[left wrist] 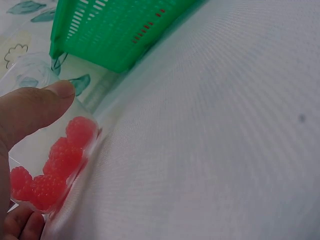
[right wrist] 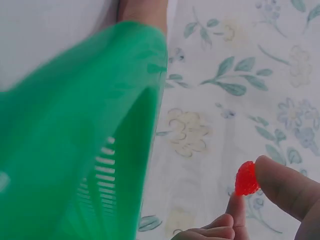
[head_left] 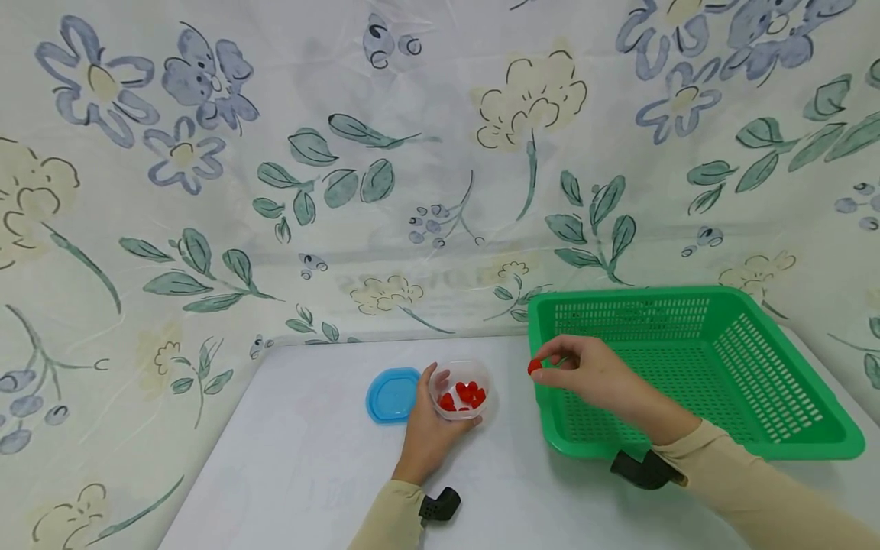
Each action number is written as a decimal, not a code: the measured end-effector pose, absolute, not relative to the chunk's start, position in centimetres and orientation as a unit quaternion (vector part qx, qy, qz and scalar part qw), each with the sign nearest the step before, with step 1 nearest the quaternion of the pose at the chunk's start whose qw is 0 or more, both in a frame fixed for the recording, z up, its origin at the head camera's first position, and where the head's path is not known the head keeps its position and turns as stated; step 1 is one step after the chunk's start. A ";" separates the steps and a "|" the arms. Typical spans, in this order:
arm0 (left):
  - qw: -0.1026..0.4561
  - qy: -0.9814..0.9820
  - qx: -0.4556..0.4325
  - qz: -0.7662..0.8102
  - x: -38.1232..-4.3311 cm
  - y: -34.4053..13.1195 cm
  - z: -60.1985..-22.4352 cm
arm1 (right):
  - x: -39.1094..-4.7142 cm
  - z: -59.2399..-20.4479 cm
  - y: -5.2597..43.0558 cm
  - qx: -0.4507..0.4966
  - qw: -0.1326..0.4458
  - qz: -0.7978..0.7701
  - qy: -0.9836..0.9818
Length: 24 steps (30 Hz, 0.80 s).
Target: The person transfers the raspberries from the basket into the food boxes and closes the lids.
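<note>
Several red raspberries [left wrist: 65, 157] lie in a small clear plastic container [head_left: 459, 374] on the white table. My left hand [head_left: 429, 435] grips this container round its side, the thumb across its near wall in the left wrist view. Between thumb and fingertips my right hand [head_left: 584, 374] pinches a single raspberry [right wrist: 246, 178]. That hand is over the left rim of a green plastic basket [head_left: 687, 382], to the right of the container. A blue lid [head_left: 392, 395] lies flat just left of the container, partly behind the left hand.
The white table [head_left: 289, 458] runs back to a hanging cloth [head_left: 412, 191] printed with flowers and leaves. Slotted walls surround the basket, which takes up the table's right side. Black devices are strapped to both wrists.
</note>
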<state>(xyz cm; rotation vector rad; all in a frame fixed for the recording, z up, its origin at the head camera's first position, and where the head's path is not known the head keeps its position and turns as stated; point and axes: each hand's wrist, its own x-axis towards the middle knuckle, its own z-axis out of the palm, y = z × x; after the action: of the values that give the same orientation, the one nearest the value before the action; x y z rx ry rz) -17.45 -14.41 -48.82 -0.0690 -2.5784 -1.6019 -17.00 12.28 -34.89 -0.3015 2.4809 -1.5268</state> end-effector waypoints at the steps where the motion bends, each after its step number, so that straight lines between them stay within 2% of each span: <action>1: 0.053 -0.848 -0.023 -0.527 -17.5 -14.4 -48.8 | -16.9 -35.0 12.0 -0.100 0.104 -0.522 0.841; 24: 0.058 -0.848 -0.030 -0.525 -17.6 -14.4 -49.2 | -15.8 -37.6 5.0 -0.064 0.070 -0.601 0.793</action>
<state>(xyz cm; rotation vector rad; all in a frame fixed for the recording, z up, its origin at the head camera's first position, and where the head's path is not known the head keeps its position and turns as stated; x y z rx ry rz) -17.59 -14.41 -49.16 -0.0899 -2.5706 -1.5924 -15.76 5.03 -37.61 -0.1914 2.3866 -1.8087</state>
